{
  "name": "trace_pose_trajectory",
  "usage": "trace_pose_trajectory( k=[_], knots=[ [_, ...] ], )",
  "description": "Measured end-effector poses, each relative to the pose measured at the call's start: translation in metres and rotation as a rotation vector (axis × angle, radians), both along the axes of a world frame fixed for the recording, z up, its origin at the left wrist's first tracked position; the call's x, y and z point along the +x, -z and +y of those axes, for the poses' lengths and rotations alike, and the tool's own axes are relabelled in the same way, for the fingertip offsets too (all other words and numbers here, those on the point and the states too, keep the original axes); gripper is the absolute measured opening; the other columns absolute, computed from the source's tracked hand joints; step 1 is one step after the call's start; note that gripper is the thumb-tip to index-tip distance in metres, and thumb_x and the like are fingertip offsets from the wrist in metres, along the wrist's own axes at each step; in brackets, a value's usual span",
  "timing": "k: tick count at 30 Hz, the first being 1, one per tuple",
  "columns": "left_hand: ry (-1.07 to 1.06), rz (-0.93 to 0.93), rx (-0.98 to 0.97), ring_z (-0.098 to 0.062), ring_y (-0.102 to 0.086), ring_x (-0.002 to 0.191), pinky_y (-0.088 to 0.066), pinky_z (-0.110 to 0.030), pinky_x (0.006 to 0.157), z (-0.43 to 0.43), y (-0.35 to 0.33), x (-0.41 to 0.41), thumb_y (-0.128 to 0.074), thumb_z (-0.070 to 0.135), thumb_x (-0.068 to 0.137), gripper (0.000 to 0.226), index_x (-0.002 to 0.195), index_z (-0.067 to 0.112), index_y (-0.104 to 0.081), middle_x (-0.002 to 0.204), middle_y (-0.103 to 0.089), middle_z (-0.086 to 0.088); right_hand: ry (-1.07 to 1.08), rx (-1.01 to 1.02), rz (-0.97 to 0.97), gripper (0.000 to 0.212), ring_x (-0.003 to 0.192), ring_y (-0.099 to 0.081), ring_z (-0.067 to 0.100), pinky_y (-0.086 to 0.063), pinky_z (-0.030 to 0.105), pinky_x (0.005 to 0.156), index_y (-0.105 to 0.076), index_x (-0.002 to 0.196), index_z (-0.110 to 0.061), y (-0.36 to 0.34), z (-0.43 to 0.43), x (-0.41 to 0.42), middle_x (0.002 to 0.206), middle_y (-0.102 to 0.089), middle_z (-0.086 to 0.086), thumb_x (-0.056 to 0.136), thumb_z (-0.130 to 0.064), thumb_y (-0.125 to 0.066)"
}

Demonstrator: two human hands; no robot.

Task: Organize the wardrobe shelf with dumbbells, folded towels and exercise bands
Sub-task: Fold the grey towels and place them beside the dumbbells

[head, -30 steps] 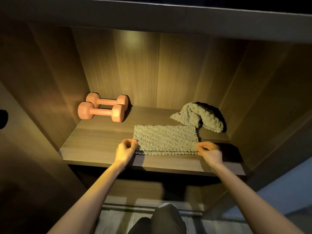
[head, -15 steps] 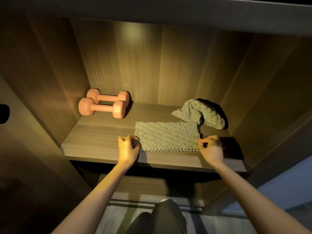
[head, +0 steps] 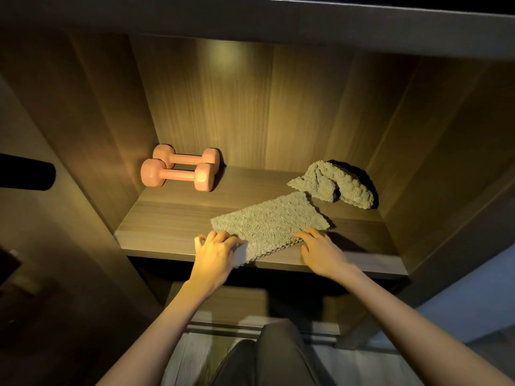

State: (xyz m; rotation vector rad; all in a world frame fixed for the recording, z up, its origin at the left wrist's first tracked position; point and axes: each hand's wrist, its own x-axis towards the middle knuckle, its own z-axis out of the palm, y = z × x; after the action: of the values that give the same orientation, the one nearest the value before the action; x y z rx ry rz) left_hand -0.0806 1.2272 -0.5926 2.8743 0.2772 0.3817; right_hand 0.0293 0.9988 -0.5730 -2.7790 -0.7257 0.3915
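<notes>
A folded olive terry towel (head: 267, 224) lies skewed at the front edge of the wooden wardrobe shelf (head: 167, 218). The left grip (head: 216, 252) curls round its near corner; the right grip (head: 320, 250) rests spread on its near edge. Two orange dumbbells (head: 178, 175) sit back left.

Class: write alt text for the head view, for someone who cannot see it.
The left hand grips and right hand touches a folded towel askew at the front of a wardrobe shelf. Behind lie two orange dumbbells, left, and a crumpled towel, right.
</notes>
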Motion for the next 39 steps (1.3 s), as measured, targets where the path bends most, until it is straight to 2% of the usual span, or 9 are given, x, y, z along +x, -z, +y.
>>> trace_pose_trajectory(
  k=[7,10,15,19,23,27,32,35,39],
  knots=[
    [0.134,0.091,0.066,-0.017,-0.046,0.109,-0.021,-0.034,0.088,-0.011,0.007,-0.032,-0.04,0.024,0.092,0.044,0.136,0.031,-0.041,0.116,-0.062,0.011,-0.034,-0.129,0.181,0.06,0.147,0.011,0.028,-0.012,0.057,0.117,-0.018,0.15,-0.04,-0.01,0.034,0.016,0.161,0.003,-0.012,0.098,-0.013,-0.029],
    [0.152,0.045,0.041,-0.016,-0.044,0.107,-0.025,-0.031,0.088,-0.012,0.003,-0.032,-0.039,0.024,0.093,0.042,0.135,0.03,-0.046,0.118,-0.057,0.009,0.001,-0.178,0.239,0.063,0.144,0.021,0.032,-0.004,0.058,0.117,-0.013,0.15,-0.043,-0.019,0.043,0.022,0.16,0.013,-0.009,0.097,-0.012,-0.029],
    [0.164,0.057,0.058,-0.017,-0.036,0.127,-0.035,-0.033,0.098,0.02,-0.016,-0.015,-0.041,0.018,0.095,0.043,0.136,0.029,-0.046,0.141,-0.043,0.007,-0.09,-0.035,-0.008,0.054,0.143,-0.009,0.032,-0.03,0.054,0.109,-0.033,0.146,-0.029,-0.027,0.046,-0.007,0.156,-0.022,-0.002,0.095,-0.014,-0.035],
    [0.165,0.219,0.054,-0.011,-0.012,0.146,-0.018,-0.038,0.115,0.039,-0.017,-0.005,-0.03,0.032,0.103,0.041,0.143,0.031,-0.039,0.154,-0.029,0.013,-0.234,0.062,-0.047,0.051,0.135,-0.03,0.02,-0.031,0.041,0.111,-0.042,0.142,-0.031,-0.015,0.047,-0.051,0.149,-0.037,-0.005,0.095,-0.014,-0.036],
    [0.146,0.28,0.052,-0.01,-0.009,0.146,-0.014,-0.04,0.117,0.042,-0.009,-0.008,-0.03,0.025,0.101,0.045,0.146,0.032,-0.032,0.154,-0.026,0.014,-0.258,-0.055,-0.034,0.053,0.141,-0.027,0.018,-0.016,0.04,0.118,-0.036,0.145,-0.031,-0.008,0.041,-0.054,0.154,-0.03,-0.006,0.097,-0.012,-0.036],
    [0.146,0.275,-0.038,-0.009,-0.012,0.145,-0.015,-0.036,0.117,0.034,-0.003,-0.013,-0.036,0.019,0.097,0.054,0.149,0.028,-0.027,0.156,-0.023,0.011,-0.254,-0.107,-0.117,0.051,0.141,-0.025,0.016,-0.015,0.044,0.116,-0.039,0.141,-0.038,-0.011,0.037,-0.038,0.152,-0.034,-0.013,0.096,-0.014,-0.036],
    [0.234,0.303,-0.174,-0.014,-0.009,0.147,-0.012,-0.042,0.119,0.034,0.0,-0.014,-0.057,0.021,0.084,0.076,0.15,0.032,-0.021,0.158,-0.019,0.005,-0.229,-0.229,-0.077,0.064,0.148,-0.004,0.025,-0.005,0.055,0.117,-0.025,0.148,-0.039,-0.014,0.039,-0.018,0.159,-0.017,-0.012,0.093,-0.01,-0.04],
    [0.277,0.282,-0.104,-0.017,-0.008,0.147,-0.012,-0.047,0.119,0.033,0.006,-0.015,-0.063,0.019,0.077,0.093,0.15,0.04,-0.01,0.158,-0.016,0.004,-0.229,-0.3,-0.013,0.083,0.147,0.01,0.029,-0.005,0.058,0.115,-0.008,0.151,-0.04,-0.013,0.036,-0.012,0.161,0.002,-0.011,0.088,-0.005,-0.049],
    [0.283,0.17,0.093,-0.015,-0.012,0.146,-0.015,-0.042,0.118,0.035,0.021,-0.019,-0.061,0.024,0.088,0.086,0.149,0.042,-0.005,0.158,-0.015,0.002,-0.298,-0.183,-0.039,0.094,0.147,0.013,0.026,-0.017,0.056,0.113,-0.005,0.152,-0.034,-0.001,0.027,-0.018,0.159,0.017,-0.012,0.082,-0.004,-0.06]
  ],
)
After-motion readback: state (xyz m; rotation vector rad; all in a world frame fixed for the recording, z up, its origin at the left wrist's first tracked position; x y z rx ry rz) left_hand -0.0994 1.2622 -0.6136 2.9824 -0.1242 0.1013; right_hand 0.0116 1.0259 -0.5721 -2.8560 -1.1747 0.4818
